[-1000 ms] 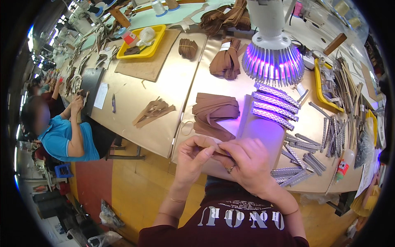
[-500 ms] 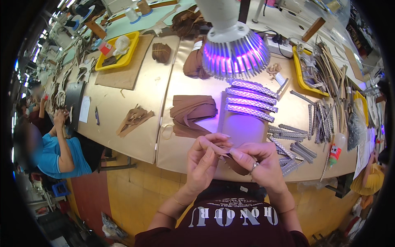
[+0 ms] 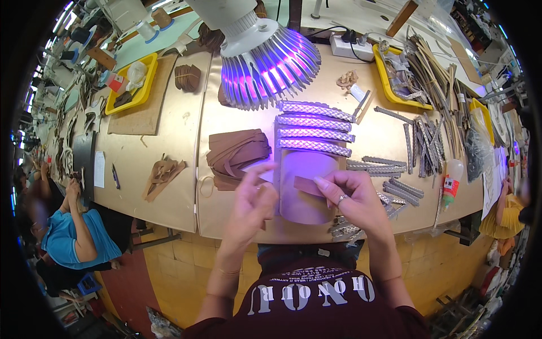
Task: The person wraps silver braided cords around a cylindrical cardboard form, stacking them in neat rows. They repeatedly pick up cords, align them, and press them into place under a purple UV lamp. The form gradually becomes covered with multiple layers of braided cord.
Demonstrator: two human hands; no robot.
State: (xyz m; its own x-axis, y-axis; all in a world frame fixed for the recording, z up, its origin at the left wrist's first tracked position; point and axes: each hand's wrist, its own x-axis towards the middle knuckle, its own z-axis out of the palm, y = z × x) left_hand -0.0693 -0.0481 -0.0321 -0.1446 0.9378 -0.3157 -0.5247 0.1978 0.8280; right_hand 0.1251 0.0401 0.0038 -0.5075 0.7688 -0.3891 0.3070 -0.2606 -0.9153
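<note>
My right hand (image 3: 351, 199) pinches a short brown leather strip (image 3: 307, 185) over a purple-lit board (image 3: 307, 186). My left hand (image 3: 254, 203) hovers just left of it, fingers loosely curled; I cannot see anything in it. Several braided grey straps (image 3: 313, 127) lie in rows on the board's far half, under a finned lamp (image 3: 262, 56) that casts violet light. A pile of brown leather strips (image 3: 237, 155) sits left of the board.
More braided straps (image 3: 395, 181) lie right of my hand. Yellow trays (image 3: 127, 87) (image 3: 395, 73) stand at the back left and right. A small glue bottle (image 3: 450, 179) is near the right edge. A person in blue (image 3: 68, 237) sits at the left.
My hands have parted: the right one now holds the brown strip alone over the board, and the left has drawn away to the left. The view has tilted toward the table.
</note>
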